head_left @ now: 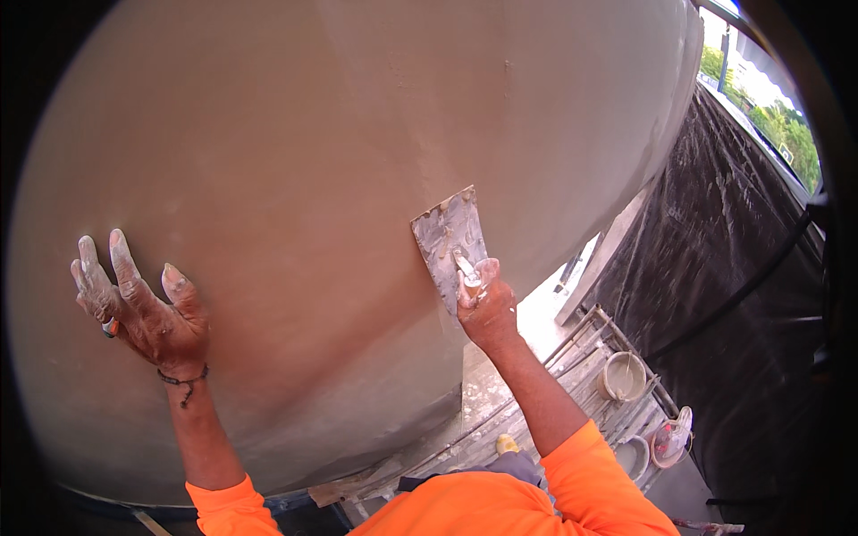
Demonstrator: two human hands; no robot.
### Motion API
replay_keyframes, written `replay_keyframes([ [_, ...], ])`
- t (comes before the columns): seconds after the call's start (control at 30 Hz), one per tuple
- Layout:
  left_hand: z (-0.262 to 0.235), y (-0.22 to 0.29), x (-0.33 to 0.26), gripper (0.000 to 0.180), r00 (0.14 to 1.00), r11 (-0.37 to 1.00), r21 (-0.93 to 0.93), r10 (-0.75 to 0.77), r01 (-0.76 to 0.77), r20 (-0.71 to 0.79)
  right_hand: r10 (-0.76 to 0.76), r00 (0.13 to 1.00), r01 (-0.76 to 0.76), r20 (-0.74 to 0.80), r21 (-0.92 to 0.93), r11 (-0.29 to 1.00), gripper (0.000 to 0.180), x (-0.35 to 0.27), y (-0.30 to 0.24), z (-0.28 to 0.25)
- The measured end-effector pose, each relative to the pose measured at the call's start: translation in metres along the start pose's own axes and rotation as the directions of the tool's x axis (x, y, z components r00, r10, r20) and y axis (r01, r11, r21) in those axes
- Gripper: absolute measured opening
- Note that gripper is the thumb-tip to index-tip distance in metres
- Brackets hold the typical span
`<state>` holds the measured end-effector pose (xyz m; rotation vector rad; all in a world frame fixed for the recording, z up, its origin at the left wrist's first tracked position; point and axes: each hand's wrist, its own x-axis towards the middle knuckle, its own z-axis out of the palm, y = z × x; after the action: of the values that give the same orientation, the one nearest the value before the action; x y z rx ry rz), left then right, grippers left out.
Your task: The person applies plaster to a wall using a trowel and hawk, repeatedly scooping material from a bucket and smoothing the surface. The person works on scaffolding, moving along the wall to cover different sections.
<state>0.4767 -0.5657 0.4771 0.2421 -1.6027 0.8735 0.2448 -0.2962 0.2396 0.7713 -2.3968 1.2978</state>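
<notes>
A large, smooth grey-brown wall (pixel 295 161) curves across most of the view. My right hand (pixel 487 308) is closed round the handle of a plastering trowel (pixel 447 237). The trowel's wide metal blade is smeared with pale plaster and lies against or very close to the wall. At the left, my left hand (pixel 156 313) is raised with its fingers spread and holds nothing; whether it touches the wall I cannot tell. White plaster coats its fingertips, and it wears a ring and a dark bracelet (pixel 185 380).
Below right, a plank scaffold (pixel 572 375) with metal rails carries a plaster-stained bucket (pixel 623 376), a grey bowl (pixel 633 457) and a reddish container (pixel 668 442). Black plastic sheeting (pixel 715 241) hangs beyond it. Trees (pixel 791 134) show outside at the upper right.
</notes>
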Motion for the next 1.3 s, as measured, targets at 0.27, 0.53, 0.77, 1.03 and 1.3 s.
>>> replay_keyframes([
  [0.27, -0.003, 0.001, -0.001, 0.055, 1.000, 1.000, 0.001, -0.008, 0.008, -0.019, 0.058, 0.998, -0.059, -0.014, -0.039, 0.998, 0.028, -0.052, 0.032, -0.008],
  [0.53, -0.004, 0.002, 0.000, 0.055, 1.000, 1.000, -0.012, -0.009, 0.009, -0.008, -0.174, 0.920, 0.210, -0.352, 0.066, 0.976, 0.028, 0.124, -0.045, -0.151],
  [0.77, -0.001, 0.001, 0.001, 0.054, 1.000, 1.000, -0.005, -0.001, 0.001, -0.014, -0.154, 0.957, 0.173, -0.246, 0.054, 0.984, 0.035, 0.127, -0.020, -0.126],
  [1.03, -0.002, 0.000, 0.000, 0.055, 1.000, 1.000, 0.029, -0.002, 0.002, 0.001, 0.068, 0.997, -0.068, -0.022, 0.031, 0.997, 0.033, 0.006, 0.040, -0.079],
  [1.3, -0.004, -0.002, -0.003, 0.057, 0.999, 0.999, 0.021, -0.040, 0.040, 0.029, -0.240, 0.925, 0.280, -0.293, 0.101, 0.955, 0.030, 0.139, -0.061, -0.187],
])
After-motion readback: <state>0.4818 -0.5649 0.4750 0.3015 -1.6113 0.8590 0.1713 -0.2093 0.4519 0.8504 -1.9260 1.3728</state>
